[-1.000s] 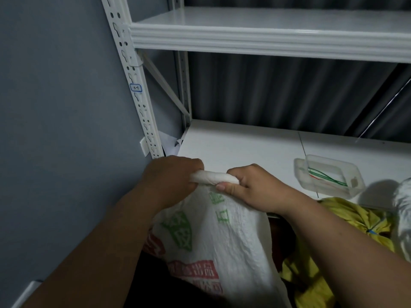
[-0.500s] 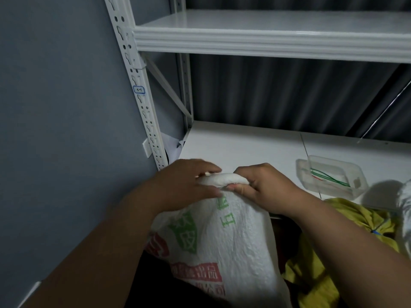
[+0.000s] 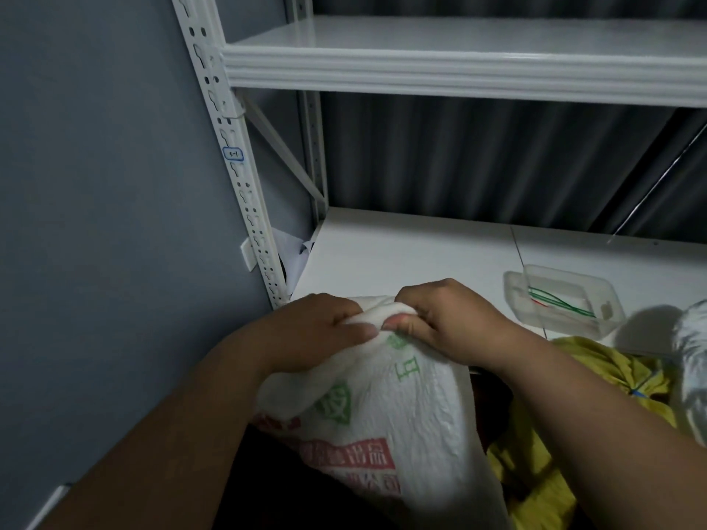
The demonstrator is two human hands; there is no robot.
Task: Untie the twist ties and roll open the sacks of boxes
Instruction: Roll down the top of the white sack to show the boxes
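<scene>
A white woven sack [image 3: 401, 411] with green and red print stands in front of the shelf, its top edge rolled into a thick white roll. My left hand [image 3: 317, 330] grips the left end of that roll, thumb on the near side. My right hand [image 3: 443, 319] grips the right end, fingers curled over the top and thumb pressing underneath. The two thumbs nearly meet. A yellow sack [image 3: 597, 380] lies to the right, its neck tied with a blue twist tie [image 3: 639, 392]. What the sacks contain is hidden.
A clear plastic tub [image 3: 562, 304] holding green and red twist ties sits on the white lower shelf [image 3: 401, 250]. An upper shelf [image 3: 459, 66] hangs overhead. A white upright post [image 3: 229, 154] and grey wall stand left. Another white sack [image 3: 694, 361] shows at the right edge.
Both hands have closed in toward each other along the rolled top of the white sack. The roll looks thicker and bunched between them.
</scene>
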